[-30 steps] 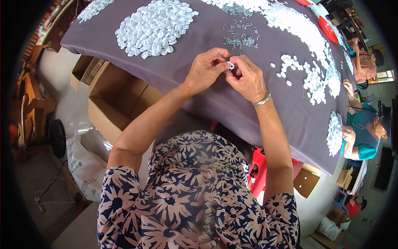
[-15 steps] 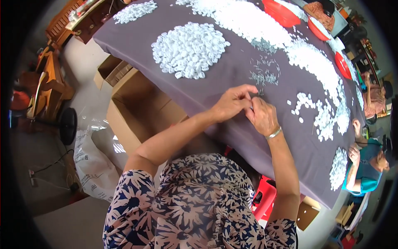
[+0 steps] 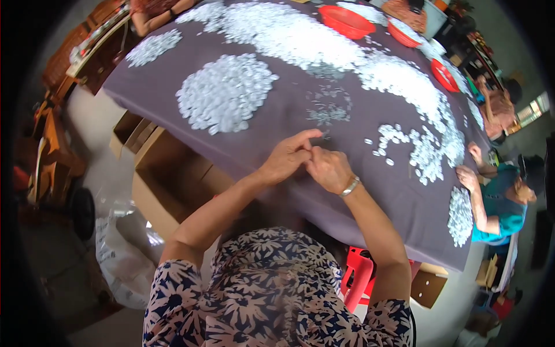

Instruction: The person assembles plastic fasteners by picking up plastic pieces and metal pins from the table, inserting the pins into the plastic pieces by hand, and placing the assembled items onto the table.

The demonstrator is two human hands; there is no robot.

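My left hand (image 3: 289,157) and my right hand (image 3: 330,170) meet fingertip to fingertip above the near edge of the cloth-covered table (image 3: 277,130). Both are closed in a pinch, the left index finger reaching forward; whatever they hold is too small or hidden to make out. Just beyond the fingers lie small thin grey pieces (image 3: 328,113), loosely scattered. A broad pile of small white oval pieces (image 3: 225,92) sits to the left of them. More white pieces (image 3: 426,157) are strewn to the right of my hands.
A long white heap (image 3: 283,36) crosses the far side, near red bowls (image 3: 347,23). A co-worker in teal (image 3: 500,199) sits at the right beside a small white pile (image 3: 460,217). Open cardboard boxes (image 3: 153,185) and a plastic sack (image 3: 124,254) stand left; a red stool (image 3: 358,274) is below.
The view has shifted, so the table and piles appear further left, and another person's arm shows at the far left. My hands stay pinched together, with little visible change between them.
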